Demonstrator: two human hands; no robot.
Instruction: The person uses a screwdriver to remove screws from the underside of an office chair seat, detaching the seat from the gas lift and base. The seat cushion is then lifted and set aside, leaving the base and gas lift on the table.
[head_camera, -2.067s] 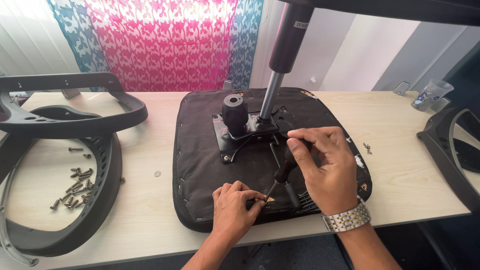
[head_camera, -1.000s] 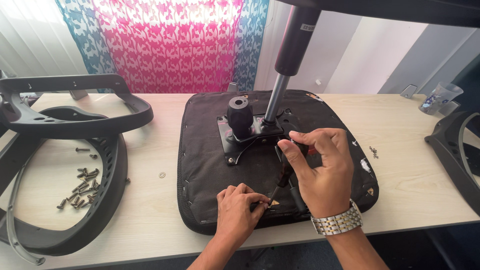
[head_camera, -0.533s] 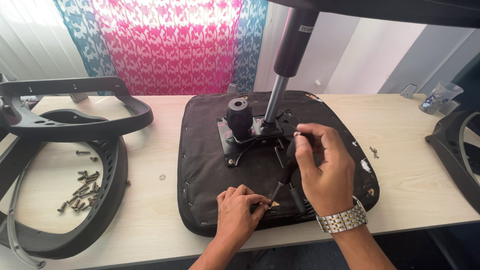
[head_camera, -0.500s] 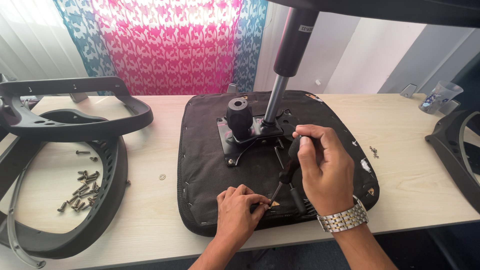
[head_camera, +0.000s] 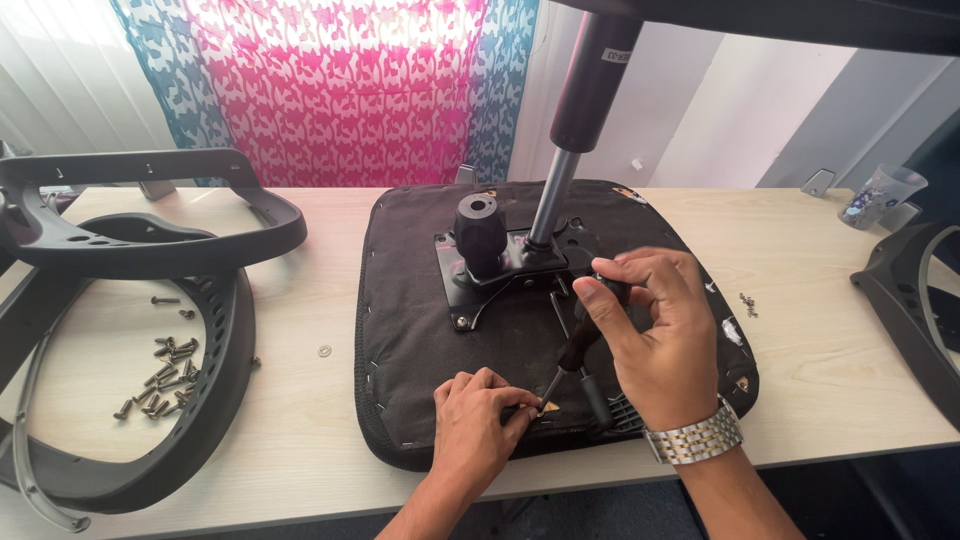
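Right hand (head_camera: 660, 345) re-gripped on screwdriver (head_camera: 575, 350); left hand (head_camera: 475, 420) steadying its tip.

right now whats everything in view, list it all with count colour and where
seat cushion: one, black, upside down at table centre
metal plate: one, black, on the cushion, with a round knob
gas cylinder: one, black and silver, standing up from the plate
screwdriver: one, dark handle, tip at the cushion's near edge
chair frames: two, dark grey, left side of table
screws: a loose pile, metal, inside the left frame
washer: one, silver, left of the cushion
plastic cup: one, clear, far right
table: one, light wood
curtain: one, pink and teal, behind
left hand: pinching at the screwdriver tip
right hand: gripping the screwdriver handle, metal watch on wrist
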